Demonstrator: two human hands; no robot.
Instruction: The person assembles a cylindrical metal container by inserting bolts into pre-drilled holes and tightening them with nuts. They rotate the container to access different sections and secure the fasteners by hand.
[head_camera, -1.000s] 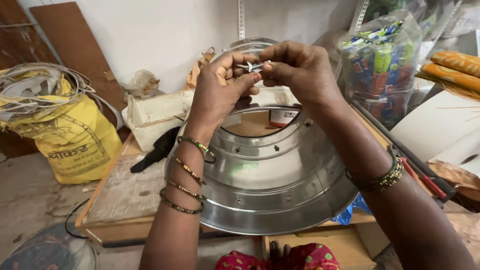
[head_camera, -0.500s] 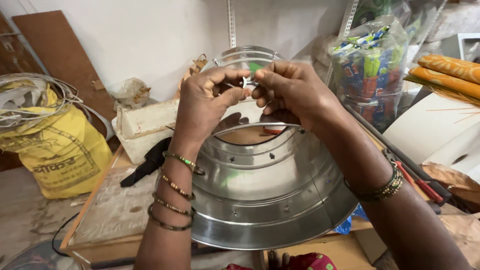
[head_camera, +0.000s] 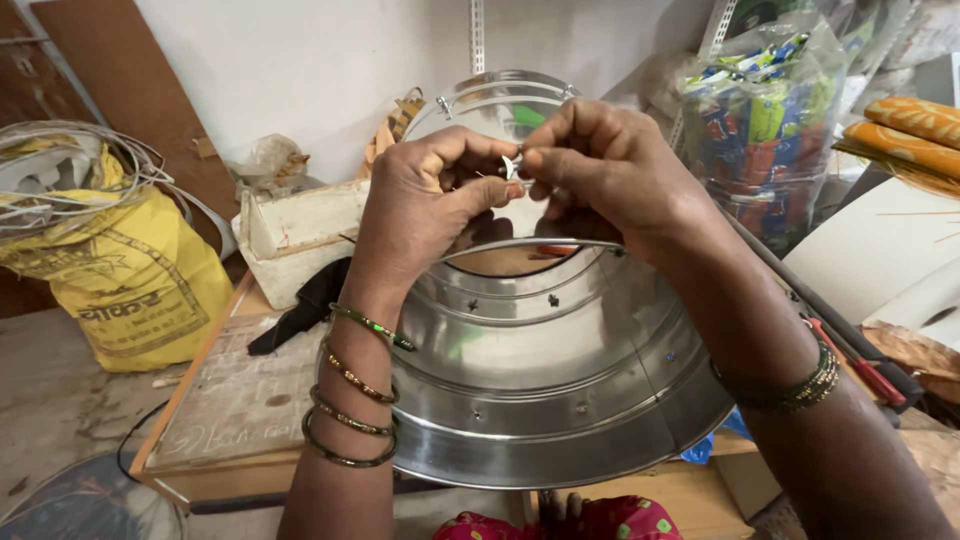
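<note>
- Pinching a tiny silver wing nut with both hands, I hold it up just above the top rim of the big shiny steel drum.
- My left hand is closed, with the thumb and first finger squeezed on the left side of the wing nut.
- My right hand is closed too, and its fingertips grip the right side of it.
- The wing nut sits right between my two hands, so both are just as near to it. I cannot tell which way its long side points, it is too small.
- The steel drum lies tipped with its open mouth facing me, below my hands.
- Left of the drum is a yellow sack with wire coils on top.
- Right of the drum is a clear bag of colourful packets.
</note>
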